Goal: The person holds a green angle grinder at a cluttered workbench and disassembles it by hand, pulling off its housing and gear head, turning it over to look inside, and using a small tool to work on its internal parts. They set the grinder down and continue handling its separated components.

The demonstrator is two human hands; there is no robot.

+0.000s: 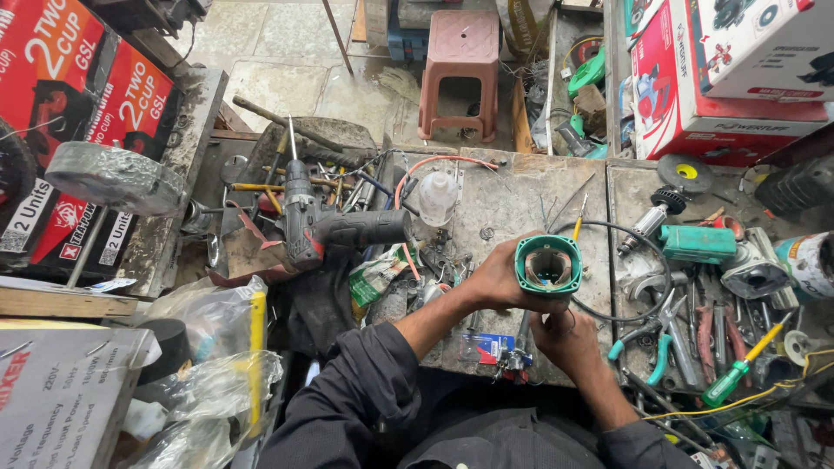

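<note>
My left hand (501, 280) is wrapped around a green cylindrical tool housing (547, 267), held upright with its open end facing up. Inside the opening I see a metal stator. My right hand (566, 340) grips the lower part of the same housing from below. A black cable (647, 295) loops from the housing across the bench to the right. Both forearms wear dark sleeves.
A dark cordless drill (330, 230) lies left of my hands among loose tools. A motor armature (653, 214), another green housing (697, 243), pliers (665, 334) and a green-handled screwdriver (738, 369) lie at the right. Red boxes (712, 78) and a pink stool (460, 69) stand behind.
</note>
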